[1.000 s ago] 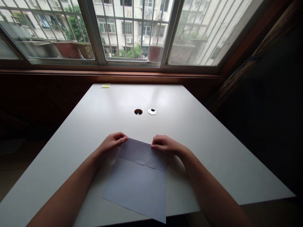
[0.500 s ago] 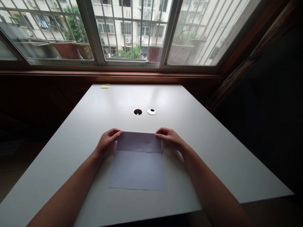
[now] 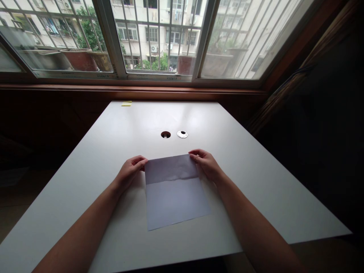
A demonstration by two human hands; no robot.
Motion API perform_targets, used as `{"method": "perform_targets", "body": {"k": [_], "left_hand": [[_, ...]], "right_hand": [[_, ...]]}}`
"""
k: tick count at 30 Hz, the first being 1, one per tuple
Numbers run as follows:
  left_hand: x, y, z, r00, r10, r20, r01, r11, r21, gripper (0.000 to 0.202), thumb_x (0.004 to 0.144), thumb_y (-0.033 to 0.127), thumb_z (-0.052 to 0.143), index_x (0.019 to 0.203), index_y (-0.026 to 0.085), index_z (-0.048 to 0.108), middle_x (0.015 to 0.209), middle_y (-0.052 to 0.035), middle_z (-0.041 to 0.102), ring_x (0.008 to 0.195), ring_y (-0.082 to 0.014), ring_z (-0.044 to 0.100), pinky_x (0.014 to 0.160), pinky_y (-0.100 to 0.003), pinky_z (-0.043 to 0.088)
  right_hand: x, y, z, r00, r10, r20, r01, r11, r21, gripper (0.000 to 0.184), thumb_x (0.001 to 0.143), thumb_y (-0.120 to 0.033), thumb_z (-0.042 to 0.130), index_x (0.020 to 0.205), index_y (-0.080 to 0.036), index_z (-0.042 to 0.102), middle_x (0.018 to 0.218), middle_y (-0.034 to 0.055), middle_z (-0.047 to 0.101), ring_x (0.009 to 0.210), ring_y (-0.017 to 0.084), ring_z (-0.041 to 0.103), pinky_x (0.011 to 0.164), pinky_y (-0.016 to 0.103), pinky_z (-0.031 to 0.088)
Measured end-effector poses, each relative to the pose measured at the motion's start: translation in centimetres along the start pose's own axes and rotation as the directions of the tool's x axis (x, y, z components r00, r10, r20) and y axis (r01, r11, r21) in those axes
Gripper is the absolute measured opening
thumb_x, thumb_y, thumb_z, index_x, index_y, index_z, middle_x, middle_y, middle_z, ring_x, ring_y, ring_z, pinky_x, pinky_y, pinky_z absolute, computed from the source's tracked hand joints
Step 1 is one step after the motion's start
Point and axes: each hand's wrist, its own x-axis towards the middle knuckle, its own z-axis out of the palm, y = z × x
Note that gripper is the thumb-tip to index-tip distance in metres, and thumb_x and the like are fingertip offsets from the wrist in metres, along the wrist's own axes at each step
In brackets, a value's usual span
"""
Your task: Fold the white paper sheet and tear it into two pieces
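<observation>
A grey sheet of paper (image 3: pixel 174 193) lies on the white table (image 3: pixel 113 144) in front of me, with a crease across it and its far strip lifted a little. My left hand (image 3: pixel 129 172) pinches the sheet's far left corner, fingers curled. My right hand (image 3: pixel 205 163) pinches the far right corner. The sheet sits slightly skewed, its far right corner further from me than the left.
Beyond the paper the table has a round cable hole (image 3: pixel 165 134) and its loose silver cap (image 3: pixel 182 134). A yellow sticky note (image 3: pixel 126 103) lies at the far edge. A wooden sill and barred window run behind; dark wall stands to the right.
Both hands slid the paper away from me onto the table, then turned it counter-clockwise; its near edge, which hung over the table's front, now rests fully on the top.
</observation>
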Motion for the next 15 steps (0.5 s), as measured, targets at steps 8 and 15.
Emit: {"method": "perform_targets", "body": {"k": [8, 15], "left_hand": [[0.0, 0.0, -0.1, 0.998, -0.037, 0.047, 0.019, 0.944, 0.331, 0.036, 0.083, 0.053, 0.064, 0.087, 0.019, 0.073, 0.084, -0.0034, 0.071, 0.079, -0.0207, 0.063, 0.067, -0.026, 0.044], [0.2, -0.4, -0.1, 0.994, -0.048, 0.098, 0.0, 0.895, 0.446, 0.032, 0.083, 0.052, 0.064, 0.087, 0.022, 0.075, 0.088, -0.0026, 0.072, 0.085, -0.0221, 0.064, 0.073, -0.028, 0.046]], "right_hand": [[0.0, 0.6, 1.5, 0.996, -0.083, 0.042, 0.089, 0.982, -0.165, 0.026, 0.079, -0.044, 0.073, 0.093, -0.023, 0.073, 0.09, 0.0033, 0.072, 0.082, 0.019, 0.064, 0.075, 0.031, 0.049], [-0.1, 1.1, 3.0, 0.959, -0.262, 0.11, 0.276, 0.949, -0.15, 0.017, 0.082, -0.037, 0.07, 0.094, -0.024, 0.073, 0.092, 0.0035, 0.07, 0.088, 0.02, 0.065, 0.08, 0.033, 0.052]]}}
